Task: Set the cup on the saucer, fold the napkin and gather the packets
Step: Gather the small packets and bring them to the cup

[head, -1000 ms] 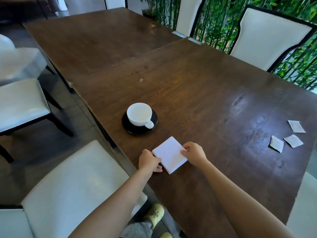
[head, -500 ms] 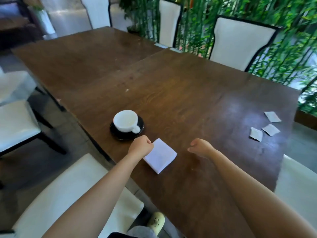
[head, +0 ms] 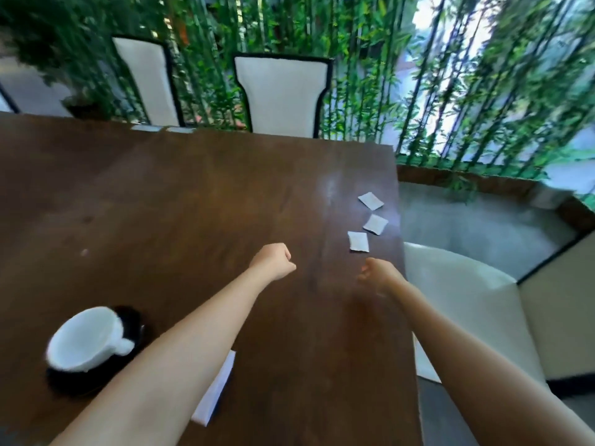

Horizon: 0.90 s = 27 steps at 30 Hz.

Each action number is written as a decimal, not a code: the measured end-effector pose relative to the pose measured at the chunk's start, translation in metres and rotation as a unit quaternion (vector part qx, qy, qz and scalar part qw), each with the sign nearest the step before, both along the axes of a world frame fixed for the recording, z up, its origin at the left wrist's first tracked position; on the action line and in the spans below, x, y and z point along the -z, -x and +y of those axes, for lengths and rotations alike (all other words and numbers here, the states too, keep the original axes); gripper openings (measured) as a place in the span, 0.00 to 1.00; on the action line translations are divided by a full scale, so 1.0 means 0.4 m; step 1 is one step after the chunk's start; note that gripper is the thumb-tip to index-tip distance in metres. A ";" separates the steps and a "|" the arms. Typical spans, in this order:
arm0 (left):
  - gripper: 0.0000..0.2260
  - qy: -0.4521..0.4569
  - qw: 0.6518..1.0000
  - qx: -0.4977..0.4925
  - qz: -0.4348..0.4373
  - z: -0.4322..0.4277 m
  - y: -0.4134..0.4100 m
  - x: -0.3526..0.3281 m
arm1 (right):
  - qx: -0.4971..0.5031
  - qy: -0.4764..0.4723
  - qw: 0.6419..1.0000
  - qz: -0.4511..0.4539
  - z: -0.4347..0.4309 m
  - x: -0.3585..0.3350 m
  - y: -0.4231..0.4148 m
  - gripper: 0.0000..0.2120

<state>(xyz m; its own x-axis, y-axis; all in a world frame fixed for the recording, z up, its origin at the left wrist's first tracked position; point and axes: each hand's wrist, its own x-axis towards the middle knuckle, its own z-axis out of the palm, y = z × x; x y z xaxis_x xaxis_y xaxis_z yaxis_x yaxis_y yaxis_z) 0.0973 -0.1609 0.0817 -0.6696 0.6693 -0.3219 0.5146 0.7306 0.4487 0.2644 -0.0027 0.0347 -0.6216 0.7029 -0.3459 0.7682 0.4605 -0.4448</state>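
Note:
A white cup [head: 84,339] stands on a black saucer [head: 69,379] at the lower left of the dark wooden table [head: 180,201]. The folded white napkin [head: 216,389] lies beside it, partly hidden under my left forearm. Three small white packets lie near the table's right edge: one farthest [head: 371,200], one in the middle [head: 375,224], one nearest [head: 358,241]. My left hand [head: 273,260] hovers over the table in a loose fist and holds nothing. My right hand [head: 378,274] is blurred, fingers curled, just below the nearest packet and apart from it.
Two white chairs with black frames [head: 280,94] stand at the table's far side before a wall of green bamboo [head: 450,75]. A white chair seat [head: 463,300] sits close to the table's right edge. The concrete floor [head: 467,226] lies beyond it.
Both hands have left the folded napkin and moved right across the table toward the packets. The view has swung right, so the cup and napkin now sit at the lower left.

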 end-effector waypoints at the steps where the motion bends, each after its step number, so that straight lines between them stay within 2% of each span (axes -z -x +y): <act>1: 0.11 -0.003 1.000 0.014 0.005 0.042 0.007 0.006 | 0.020 -0.002 1.000 0.000 0.021 0.004 -0.003 0.06; 6: 0.16 -0.007 0.997 0.079 -0.012 0.258 0.041 0.078 | 0.101 -0.028 0.994 0.018 0.116 0.063 0.024 0.15; 11: 0.18 -0.032 0.991 0.123 -0.034 0.406 0.067 0.171 | 0.202 -0.042 0.975 0.082 0.170 0.108 0.104 0.12; 13: 0.20 -0.049 0.987 0.149 -0.026 0.448 0.069 0.206 | 0.214 -0.052 0.972 0.086 0.180 0.124 0.134 0.11; 14: 0.20 -0.060 0.985 0.161 -0.018 0.468 0.070 0.225 | 0.213 -0.052 0.973 0.076 0.187 0.139 0.149 0.13; 16: 0.20 -0.083 0.979 0.186 0.007 0.494 0.067 0.254 | 0.219 -0.048 0.974 0.045 0.191 0.155 0.169 0.23; 18: 0.19 -0.101 0.973 0.207 0.021 0.510 0.055 0.277 | 0.237 -0.045 0.969 0.049 0.196 0.164 0.172 0.28; 21: 0.17 -0.108 0.974 0.198 0.008 0.526 0.038 0.295 | 0.255 -0.037 0.962 0.089 0.200 0.174 0.165 0.25; 25: 0.11 -0.157 0.975 0.143 -0.068 0.522 0.043 0.285 | 0.247 -0.065 0.959 0.121 0.185 0.184 0.158 0.20; 27: 0.10 -0.187 0.968 0.136 -0.099 0.524 0.047 0.281 | 0.251 -0.077 0.949 0.173 0.181 0.198 0.152 0.14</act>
<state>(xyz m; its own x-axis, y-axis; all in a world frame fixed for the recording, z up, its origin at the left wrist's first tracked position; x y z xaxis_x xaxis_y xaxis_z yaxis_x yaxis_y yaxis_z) 0.0786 0.0486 -0.0308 -0.4026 0.9065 -0.1273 0.5413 0.3479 0.7655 0.2037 0.0695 -0.0446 -0.2534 0.9660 -0.0509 0.7276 0.1556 -0.6681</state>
